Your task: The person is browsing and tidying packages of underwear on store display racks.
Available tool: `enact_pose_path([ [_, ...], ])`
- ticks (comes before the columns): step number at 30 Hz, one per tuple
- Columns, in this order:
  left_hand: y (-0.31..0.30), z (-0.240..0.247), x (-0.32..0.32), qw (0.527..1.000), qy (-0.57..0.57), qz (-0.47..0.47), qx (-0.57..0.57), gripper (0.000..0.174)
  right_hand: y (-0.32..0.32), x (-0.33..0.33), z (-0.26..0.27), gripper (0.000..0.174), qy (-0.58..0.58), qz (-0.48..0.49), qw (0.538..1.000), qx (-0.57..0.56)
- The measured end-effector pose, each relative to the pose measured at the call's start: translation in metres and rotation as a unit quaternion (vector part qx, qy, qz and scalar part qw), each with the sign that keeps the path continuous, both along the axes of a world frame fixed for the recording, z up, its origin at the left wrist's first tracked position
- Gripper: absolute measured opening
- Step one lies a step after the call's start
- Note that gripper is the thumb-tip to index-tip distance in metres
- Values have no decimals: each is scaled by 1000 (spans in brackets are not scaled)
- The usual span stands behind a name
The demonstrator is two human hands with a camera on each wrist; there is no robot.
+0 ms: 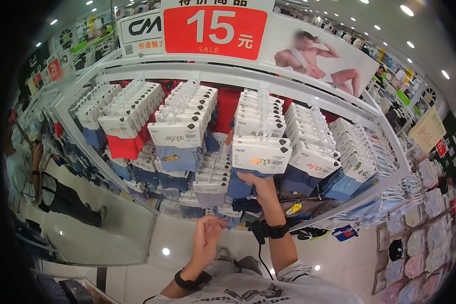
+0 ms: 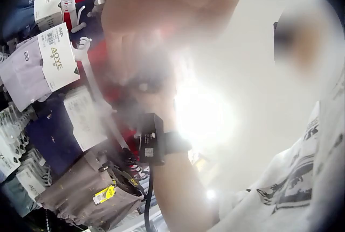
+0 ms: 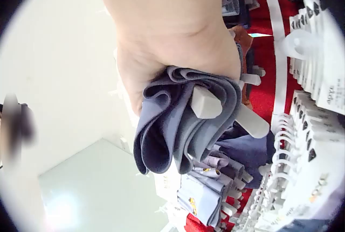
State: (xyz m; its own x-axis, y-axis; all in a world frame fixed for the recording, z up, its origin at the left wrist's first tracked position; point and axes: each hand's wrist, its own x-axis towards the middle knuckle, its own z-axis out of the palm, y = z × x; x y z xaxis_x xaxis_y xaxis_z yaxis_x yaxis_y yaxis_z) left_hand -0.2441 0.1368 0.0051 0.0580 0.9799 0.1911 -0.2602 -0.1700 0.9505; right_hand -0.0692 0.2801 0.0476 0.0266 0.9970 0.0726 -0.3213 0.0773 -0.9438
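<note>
In the head view my right hand (image 1: 264, 190) grips packs of blue folded underwear (image 1: 240, 185) from below, under their white AOYE cards (image 1: 261, 154). The right wrist view shows the hand wrapped round the bunched blue-grey underwear (image 3: 161, 119), with white hanger ends (image 3: 205, 103) poking out of the folds. My left hand (image 1: 207, 237) is held in front of the rack, lower and to the left, fingers loosely bent and nothing in them. It appears blurred in the left wrist view, close to the lens.
A white rack (image 1: 223, 73) carries several rows of carded underwear on hangers, red packs (image 1: 124, 147) among them. Above stands a red 15 yuan sale sign (image 1: 215, 30). A mirror (image 1: 101, 238) is at the left, and more hanging goods (image 1: 415, 243) line the right.
</note>
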Motion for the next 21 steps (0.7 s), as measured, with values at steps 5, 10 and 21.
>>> enact_pose_path([
  [5,2,-5,-1,1000,15,-17,-12,23,5,2,2,37,-45,0,999,-9],
  [10,-3,-12,0,999,23,-24,-14,27,-7,-1,-21,41,-105,-92,987,77],
  [21,-10,9,-10,990,136,-23,-28,25,-97,55,-81,13,-139,-48,987,-63],
])
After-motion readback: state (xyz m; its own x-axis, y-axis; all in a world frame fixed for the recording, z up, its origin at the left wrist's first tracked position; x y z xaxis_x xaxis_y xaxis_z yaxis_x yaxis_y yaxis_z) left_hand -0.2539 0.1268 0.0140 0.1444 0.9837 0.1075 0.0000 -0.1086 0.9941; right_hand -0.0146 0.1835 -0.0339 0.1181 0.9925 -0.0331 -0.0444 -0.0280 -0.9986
